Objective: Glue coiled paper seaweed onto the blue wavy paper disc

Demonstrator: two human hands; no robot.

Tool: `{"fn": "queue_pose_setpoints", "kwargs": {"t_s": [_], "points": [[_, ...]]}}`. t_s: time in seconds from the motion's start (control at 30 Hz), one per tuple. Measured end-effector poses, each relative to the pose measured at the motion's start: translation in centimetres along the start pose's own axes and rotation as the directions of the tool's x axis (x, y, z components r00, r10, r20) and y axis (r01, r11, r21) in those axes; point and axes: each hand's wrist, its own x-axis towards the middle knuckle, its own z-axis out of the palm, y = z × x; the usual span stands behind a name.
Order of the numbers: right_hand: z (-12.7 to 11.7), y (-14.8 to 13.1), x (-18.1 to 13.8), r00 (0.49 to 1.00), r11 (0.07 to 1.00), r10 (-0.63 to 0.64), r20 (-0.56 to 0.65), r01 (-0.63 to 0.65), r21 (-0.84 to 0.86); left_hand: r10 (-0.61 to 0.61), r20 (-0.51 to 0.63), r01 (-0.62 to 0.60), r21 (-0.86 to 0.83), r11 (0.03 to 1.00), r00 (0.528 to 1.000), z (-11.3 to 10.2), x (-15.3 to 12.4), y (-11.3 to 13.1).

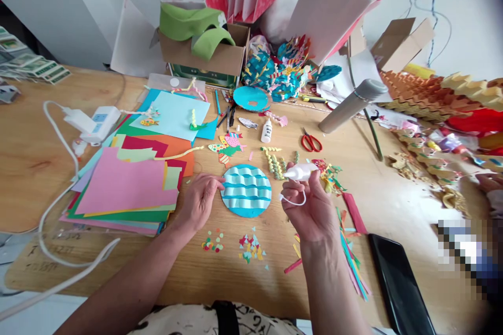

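Leftmost on the wooden table (157, 272), a white power strip (102, 124) sits behind a stack of coloured paper (123, 183) topped by a pink sheet. Right of the stack comes the left hand (199, 198), palm down, its fingers loosely bent and their tips at the left rim of a round blue disc (245, 213); whether it pinches that rim or merely rests against it, I cannot tell. Small paper dots (214, 241) are scattered in front of this hand, while fish-shaped paper cutouts (230, 145) lie behind the disc. The disc itself lies flat between the two hands, crossed by three rows of wavy pale-blue paper strips (247, 190); paper triangles (252, 246) are strewn on its near side. Beyond its right edge are an upright small white bottle (266, 132) and some folded paper springs (274, 162). Next, well apart from the disc, the right hand (308, 193) is raised, palm up, fingers and thumb closed around a white squeeze bottle (301, 171) whose nozzle points left, with a thin white loop hanging below. Red-handled scissors (311, 142) lie behind that hand; farther right come a tilted-looking grey tumbler (349, 107) and a black smartphone (401, 282).
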Motion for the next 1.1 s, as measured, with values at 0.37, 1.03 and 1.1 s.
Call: {"fn": "queue_pose_setpoints", "kwargs": {"t_s": [0.37, 1.03, 1.1], "points": [[-0.5, 1.5, 0.4, 0.997, 0.985, 0.016, 0.080, -0.002, -0.173, 0.002, 0.004, -0.002, -0.010, 1.000, 1.000, -0.1, 0.0, 0.1], [0.4, 5.1, 1.7, 0.945, 0.888, -0.274, -0.176, 0.179, -0.423, -0.031, -0.033, 0.032, 0.043, 0.999, 0.999, -0.2, 0.3, 0.1], [0.5, 5.4, 1.7, 0.937, 0.862, -0.313, -0.155, 0.211, -0.461, -0.034, -0.030, 0.036, 0.050, 0.998, 0.999, -0.2, 0.2, 0.1]]}}
